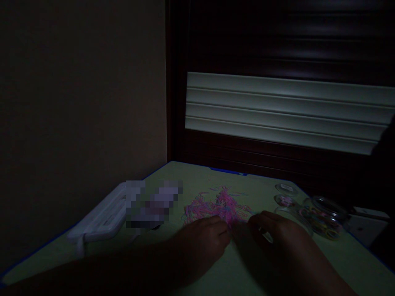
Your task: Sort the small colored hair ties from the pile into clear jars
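A loose pile of thin pink, purple and bluish strands (pixel 226 204) lies spread on the pale green tabletop, in dim light. At the near edge of the pile is my left hand (pixel 205 240), its fingers curled and pressed together. My right hand (pixel 280 236) is just to the right of the pile, thumb and fingers drawn together in a pinch that points at the left hand. Pink strands show in the narrow gap between the two hands. Whatever either set of fingertips holds is too dark and small to make out.
A clear jar (pixel 327 218) with colourful rings stands on the right, near small round clear containers (pixel 285 200). On the left are a long white plastic object (pixel 101 218) and a pixelated item (pixel 157 203). A wall and dark slatted panel (pixel 277 53) border the table.
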The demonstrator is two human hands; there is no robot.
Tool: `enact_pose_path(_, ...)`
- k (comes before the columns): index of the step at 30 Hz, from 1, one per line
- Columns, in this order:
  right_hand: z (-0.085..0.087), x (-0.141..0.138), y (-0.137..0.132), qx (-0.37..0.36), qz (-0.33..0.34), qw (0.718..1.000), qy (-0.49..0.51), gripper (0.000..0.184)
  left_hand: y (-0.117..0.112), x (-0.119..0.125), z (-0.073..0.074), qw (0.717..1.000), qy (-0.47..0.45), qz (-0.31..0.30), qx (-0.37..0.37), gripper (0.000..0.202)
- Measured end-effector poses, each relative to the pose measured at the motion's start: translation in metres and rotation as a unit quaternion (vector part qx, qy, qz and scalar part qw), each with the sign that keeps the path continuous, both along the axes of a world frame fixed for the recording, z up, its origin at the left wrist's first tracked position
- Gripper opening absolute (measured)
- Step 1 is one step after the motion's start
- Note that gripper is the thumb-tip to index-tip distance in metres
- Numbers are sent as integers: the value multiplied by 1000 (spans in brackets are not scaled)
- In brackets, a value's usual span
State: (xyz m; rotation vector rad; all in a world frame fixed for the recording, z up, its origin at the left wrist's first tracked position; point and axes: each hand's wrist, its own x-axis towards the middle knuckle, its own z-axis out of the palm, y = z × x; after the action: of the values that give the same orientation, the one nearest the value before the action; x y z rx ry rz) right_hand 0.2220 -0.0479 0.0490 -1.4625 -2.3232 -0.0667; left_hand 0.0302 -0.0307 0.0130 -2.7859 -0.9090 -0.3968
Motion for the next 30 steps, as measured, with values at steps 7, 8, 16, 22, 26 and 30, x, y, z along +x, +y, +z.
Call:
enact_pose_path(7, 1, 1, 1, -23, 10, 1000, 2, 21, 2, 2, -7, 999, -31, 26, -22, 12)
enact_pose_path(8, 0, 1, 1, -21, 11, 1000, 2, 21, 3, 2, -8, 999, -34, 28, -22, 13)
enact_pose_path(16, -2, 2, 2, -15, 8, 1000, 5, 20, 3, 0, -9, 995, -92, 0, -49, 17)
enact_pose_path(22, -1, 2, 1, -16, -5, 1000, -4, 20, 7, 3, -6, 959, -249, 22, -133, 14)
enact_pose_path(26, 0, 2, 1, -19, -6, 1000, -10, 17, 10, 4, -7, 922, -333, 57, -188, 10)
enact_pose_path(30, -1, 0, 1, -18, 8, 1000, -1, 19, 12, 5, -11, 883, -382, 75, -261, 9)
